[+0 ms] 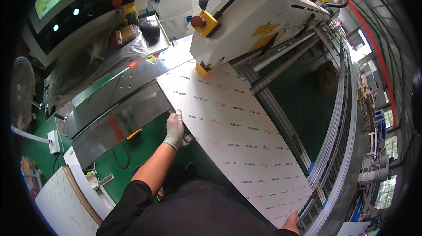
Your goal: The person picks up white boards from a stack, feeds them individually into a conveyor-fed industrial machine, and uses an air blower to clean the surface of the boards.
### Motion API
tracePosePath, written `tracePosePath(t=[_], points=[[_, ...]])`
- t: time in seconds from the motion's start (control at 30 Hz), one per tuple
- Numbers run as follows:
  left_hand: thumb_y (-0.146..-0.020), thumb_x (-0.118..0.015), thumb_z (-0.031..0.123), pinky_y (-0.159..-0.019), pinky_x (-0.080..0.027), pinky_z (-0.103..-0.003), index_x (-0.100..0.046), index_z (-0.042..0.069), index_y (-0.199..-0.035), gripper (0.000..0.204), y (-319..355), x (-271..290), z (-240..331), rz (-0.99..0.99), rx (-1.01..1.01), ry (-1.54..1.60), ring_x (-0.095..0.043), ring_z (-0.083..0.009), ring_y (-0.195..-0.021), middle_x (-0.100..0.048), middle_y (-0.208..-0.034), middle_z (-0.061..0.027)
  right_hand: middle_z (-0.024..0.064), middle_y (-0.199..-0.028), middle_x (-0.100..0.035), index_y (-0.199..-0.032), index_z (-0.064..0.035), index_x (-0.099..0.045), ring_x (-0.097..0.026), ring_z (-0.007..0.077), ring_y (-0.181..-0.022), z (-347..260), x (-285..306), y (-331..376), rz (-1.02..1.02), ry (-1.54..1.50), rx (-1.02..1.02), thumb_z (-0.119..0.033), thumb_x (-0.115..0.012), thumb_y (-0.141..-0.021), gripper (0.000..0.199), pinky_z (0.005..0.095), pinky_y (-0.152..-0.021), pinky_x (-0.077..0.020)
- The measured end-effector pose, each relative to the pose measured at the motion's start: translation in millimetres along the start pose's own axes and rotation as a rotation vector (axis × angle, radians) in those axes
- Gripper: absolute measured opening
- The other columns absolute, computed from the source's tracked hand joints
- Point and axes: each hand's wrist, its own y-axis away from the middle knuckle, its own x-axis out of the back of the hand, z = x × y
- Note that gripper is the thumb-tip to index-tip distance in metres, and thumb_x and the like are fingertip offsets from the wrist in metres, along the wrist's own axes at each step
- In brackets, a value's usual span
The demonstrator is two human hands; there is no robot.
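A long white panel (239, 137), its face covered in a repeating printed pattern, lies slantwise before me. Its far end reaches under the white machine head (246, 20), beside a small yellow block (203, 69). My left hand (174, 129), in a pale glove, is closed on the panel's left edge, thumb along the rim; the other fingers are mostly hidden. At the near right corner, my right hand (291, 223) grips the panel's end. Only part of that hand shows at the bottom of the view, its fingers under the board out of sight.
A red stop button on a yellow box (205, 23) juts from the machine head. Left is a metal bed (118, 117), with a control panel (79, 9) behind it. Metal rails (336, 135) run along the right. More boards (66, 203) lean at lower left.
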Motion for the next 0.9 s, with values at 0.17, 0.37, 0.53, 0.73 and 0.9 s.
tracePosePath(t=[0.17, 0.37, 0.53, 0.73, 0.9], points=[[-0.109, -0.045, 0.039, -0.078, -0.053, -0.037, -0.065, 0.000, -0.103, 0.044, -22.0, -64.6, 20.7, -0.038, 0.160, 0.291, -0.064, -0.0184, -0.085, -0.069, -0.097, -0.0098, 0.0285, -0.129, -0.064, -0.130, 0.0077, -0.060, -0.062, 0.0428, -0.121, -27.3, -7.8, -28.8, 0.175, 0.218, -0.022, -0.048, -0.052, -0.100, 0.063, 0.0507, -0.102, -0.0492], [-0.102, -0.048, 0.048, -0.070, -0.047, -0.036, -0.069, 0.001, -0.093, 0.053, -54.0, -101.9, 18.2, -0.112, 0.070, 0.168, -0.059, -0.0182, -0.073, -0.064, -0.078, -0.0040, 0.0200, -0.148, -0.052, -0.139, -0.0018, -0.056, -0.049, 0.0366, -0.137, -134.7, -64.1, 53.9, 0.240, 0.231, 0.287, -0.032, -0.062, -0.095, 0.053, 0.0497, -0.115, -0.0367], [-0.102, -0.054, 0.035, -0.071, -0.052, -0.043, -0.065, 0.002, -0.098, 0.035, -48.1, -82.8, -22.7, -0.263, -0.443, -0.657, -0.069, -0.0340, -0.083, -0.068, -0.083, -0.0166, 0.0219, -0.141, -0.056, -0.133, -0.0051, -0.060, -0.048, 0.0408, -0.136, -198.9, -121.8, 157.3, 0.169, 0.066, 1.092, -0.029, -0.069, -0.087, 0.053, 0.0545, -0.112, -0.0365], [-0.094, -0.059, 0.038, -0.089, -0.054, -0.049, -0.062, 0.002, -0.127, 0.049, 74.6, 6.3, 31.3, -0.169, -0.538, -1.173, -0.068, -0.0391, -0.100, -0.071, -0.109, -0.0204, 0.0211, -0.135, -0.062, -0.135, -0.0051, -0.060, -0.060, 0.0379, -0.123, -186.2, -252.5, 295.9, -0.822, -0.005, 1.087, -0.041, -0.066, -0.093, 0.056, 0.0468, -0.103, -0.0469], [-0.094, -0.062, 0.040, -0.102, -0.048, -0.050, -0.053, 0.005, -0.140, 0.059, 157.6, 104.9, 28.0, -0.073, -0.454, -1.300, -0.062, -0.0368, -0.119, -0.064, -0.130, -0.0179, 0.0161, -0.120, -0.072, -0.120, -0.0116, -0.072, -0.068, 0.0348, -0.111, -90.2, -356.5, 284.5, -1.398, 1.147, 1.447, -0.057, -0.060, -0.092, 0.055, 0.0463, -0.093, -0.0532]])
